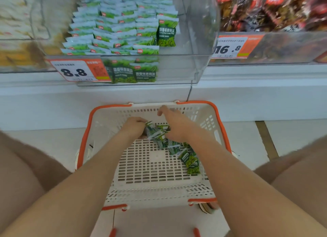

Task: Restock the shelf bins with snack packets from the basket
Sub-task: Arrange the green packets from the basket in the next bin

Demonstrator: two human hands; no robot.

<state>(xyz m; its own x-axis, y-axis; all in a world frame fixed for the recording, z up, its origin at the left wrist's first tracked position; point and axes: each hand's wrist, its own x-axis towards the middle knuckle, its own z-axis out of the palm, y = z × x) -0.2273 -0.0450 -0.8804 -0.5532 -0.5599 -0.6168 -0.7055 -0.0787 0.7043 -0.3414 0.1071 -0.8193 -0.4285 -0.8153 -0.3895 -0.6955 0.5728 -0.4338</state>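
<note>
The pale tiled floor (292,139) runs up to a white shelf base (247,95). Three clear bins stand on the base. The left bin (17,56) is blurred and its contents cannot be identified. The right bin (283,47) holds dark red-and-brown packs, some marked "EDO", and is cut off at the frame edge.

The middle bin (185,68) holds stacked green packets (120,27) in rows on its left side. Their fronts show Chinese characters and a small English line ending in "Green Peas".

A white slotted basket (85,139) with an orange rim sits on the floor directly below the middle bin, between the person's bare knees. Both knees are cut off at the sides.

Both forearms reach down into the basket:
- The left hand (135,128) has its fingers curled around a bunch of loose packets (157,135) at the far end of the basket floor.
- The right hand (174,128) lies palm-down over the same pile, one finger stretched toward the far wall. It hides what is beneath it, so its grip cannot be determined.

More of these packets trail toward the right wall, and the nearest one (191,161) is partly under the right forearm.

Orange-and-white price tags are fixed to the bin fronts — the middle tag (76,71) reads "8.8" and the right tag (230,48) reads "16.8". The smaller print is illegible.
</note>
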